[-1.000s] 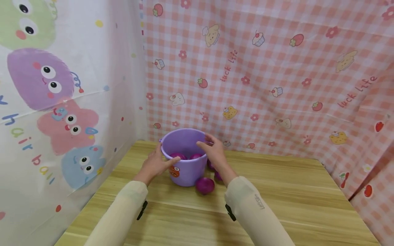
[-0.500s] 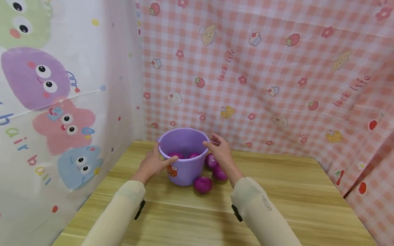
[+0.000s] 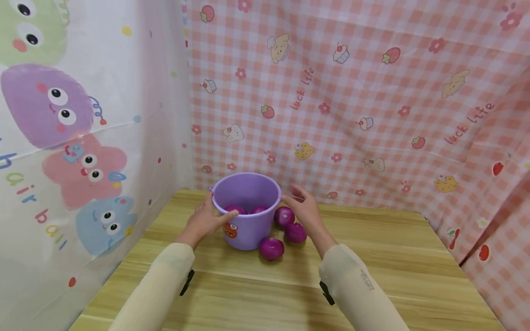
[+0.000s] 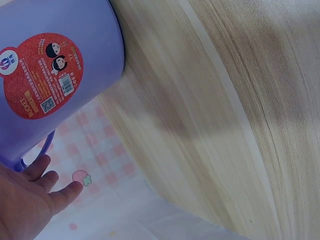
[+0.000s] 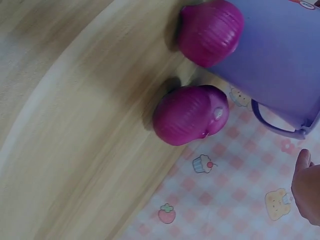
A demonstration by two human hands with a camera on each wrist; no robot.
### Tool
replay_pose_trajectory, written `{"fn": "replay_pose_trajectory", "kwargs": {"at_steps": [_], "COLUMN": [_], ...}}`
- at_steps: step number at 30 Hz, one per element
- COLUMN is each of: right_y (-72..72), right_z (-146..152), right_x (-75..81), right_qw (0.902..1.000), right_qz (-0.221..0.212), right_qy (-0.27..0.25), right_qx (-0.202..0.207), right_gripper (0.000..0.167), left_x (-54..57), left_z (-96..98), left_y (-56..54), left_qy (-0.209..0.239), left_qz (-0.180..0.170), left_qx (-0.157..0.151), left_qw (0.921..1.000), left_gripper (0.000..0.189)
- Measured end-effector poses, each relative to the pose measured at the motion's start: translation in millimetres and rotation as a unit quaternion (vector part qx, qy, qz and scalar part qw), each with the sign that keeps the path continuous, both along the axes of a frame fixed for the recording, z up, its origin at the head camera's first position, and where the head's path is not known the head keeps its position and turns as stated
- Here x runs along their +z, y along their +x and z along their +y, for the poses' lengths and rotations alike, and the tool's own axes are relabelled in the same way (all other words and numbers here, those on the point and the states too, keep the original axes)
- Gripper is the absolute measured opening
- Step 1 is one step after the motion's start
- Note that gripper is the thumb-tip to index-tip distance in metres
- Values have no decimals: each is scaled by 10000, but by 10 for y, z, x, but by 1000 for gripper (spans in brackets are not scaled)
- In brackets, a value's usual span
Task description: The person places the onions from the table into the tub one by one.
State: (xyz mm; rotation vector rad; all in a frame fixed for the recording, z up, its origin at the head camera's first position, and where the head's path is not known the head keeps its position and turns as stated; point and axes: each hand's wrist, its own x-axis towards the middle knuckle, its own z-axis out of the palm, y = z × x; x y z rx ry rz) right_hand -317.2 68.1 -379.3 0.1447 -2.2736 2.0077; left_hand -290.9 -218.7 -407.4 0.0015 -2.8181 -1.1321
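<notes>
A purple bucket (image 3: 248,232) stands upright on the table, with at least two red onions (image 3: 236,210) inside it. My left hand (image 3: 203,223) is at the bucket's left side, thumb along the front rim; in the left wrist view, its fingers (image 4: 65,197) look loosely extended beside the bucket handle (image 4: 46,145). Just off the right rim is my right hand (image 3: 306,211), holding nothing, fingers relaxed. Three more red onions lie outside: one in front of the bucket (image 3: 271,249), one at its right (image 3: 296,233), one farther back (image 3: 284,216).
The wood-grain table (image 3: 372,266) extends to the right and toward me. A pink checked cloth (image 3: 356,92) hangs behind it, and a white cartoon-print cloth (image 3: 132,69) hangs along the left. A red label (image 4: 45,75) is on the bucket's side.
My right hand has moved off the bucket's right rim, to the right, uncovering the onions there. The left hand stays at the bucket. The view has shifted slightly.
</notes>
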Motion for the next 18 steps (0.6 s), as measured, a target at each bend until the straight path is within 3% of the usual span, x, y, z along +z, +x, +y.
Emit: {"fn": "replay_pose_trajectory", "kwargs": {"at_steps": [7, 18], "right_y": [40, 82], "right_z": [100, 141], "right_x": [-99, -410], "right_qw": [9997, 9992], "right_qz": [-109, -321], "right_qy": [197, 208], "right_qx": [42, 60], "right_gripper": [64, 66], "left_x": [-1, -18], "left_z": [-8, -19], "left_y": [0, -9], "left_qy": [-19, -25], "left_qz": [66, 104], "left_qx": [-30, -28], "left_qw": [10000, 9999], "left_gripper": [122, 123]}}
